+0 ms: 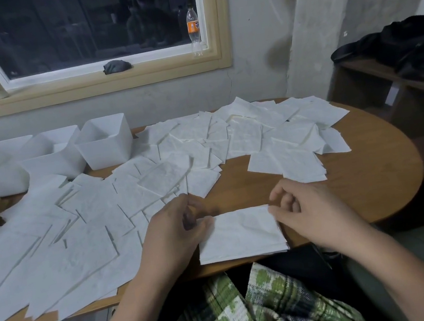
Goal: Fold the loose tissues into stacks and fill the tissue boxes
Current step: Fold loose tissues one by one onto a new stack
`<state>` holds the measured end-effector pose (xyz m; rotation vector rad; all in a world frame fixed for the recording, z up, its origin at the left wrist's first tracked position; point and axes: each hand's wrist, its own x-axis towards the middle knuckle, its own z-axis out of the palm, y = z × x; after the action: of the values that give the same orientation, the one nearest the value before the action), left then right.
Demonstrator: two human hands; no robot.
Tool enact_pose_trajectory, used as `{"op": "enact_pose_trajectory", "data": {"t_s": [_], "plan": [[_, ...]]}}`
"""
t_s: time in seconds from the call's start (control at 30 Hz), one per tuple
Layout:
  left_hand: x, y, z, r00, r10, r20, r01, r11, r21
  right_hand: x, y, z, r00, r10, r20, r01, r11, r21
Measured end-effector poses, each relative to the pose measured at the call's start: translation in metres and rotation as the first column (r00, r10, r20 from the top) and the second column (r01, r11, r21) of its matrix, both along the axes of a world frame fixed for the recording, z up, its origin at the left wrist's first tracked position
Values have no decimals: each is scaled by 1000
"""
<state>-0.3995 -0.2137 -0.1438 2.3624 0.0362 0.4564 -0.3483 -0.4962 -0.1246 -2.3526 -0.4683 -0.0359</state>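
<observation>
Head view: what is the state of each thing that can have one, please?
Stack, folded, lying flat.
Left hand, pinches the stack's left edge.
Right hand, pinches its right corner.
Loose tissues, spread flat, overlapping.
Boxes, upright, open.
Bottle, upright, capped.

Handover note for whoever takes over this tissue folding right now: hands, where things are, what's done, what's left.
Left hand pinches the left edge of the folded tissue stack; right hand pinches its right edge.
The stack lies at the near edge of the table, in front of the person.
Loose tissues cover most of the tabletop.
Three white boxes stand at the far left; the rightmost looks empty, the others are hard to judge.
Done: one small stack started. Left: fold nearly everything, fill the boxes.
</observation>
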Motion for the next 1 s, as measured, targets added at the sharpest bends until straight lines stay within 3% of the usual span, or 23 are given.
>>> {"op": "enact_pose_trajectory", "data": {"t_s": [0.2,0.37,0.73,0.83,1.0], "plan": [[0,2,-8,996,20,88,-25,998,50,55,6,-17,964,-67,258,141,949,-280],[-1,3,-10,994,25,108,-30,999,45,84,17,-32,918,-117,379,262,896,-359],[0,4,-10,994,25,110,-28,999,29,80,24,-26,941,-48,336,212,857,-470],[1,5,-11,995,31,96,-29,999,-26,73,25,-20,960,-17,279,140,893,-427],[2,6,-7,998,14,69,-5,992,-124,48,26,4,964,83,253,-24,974,-227]]}}
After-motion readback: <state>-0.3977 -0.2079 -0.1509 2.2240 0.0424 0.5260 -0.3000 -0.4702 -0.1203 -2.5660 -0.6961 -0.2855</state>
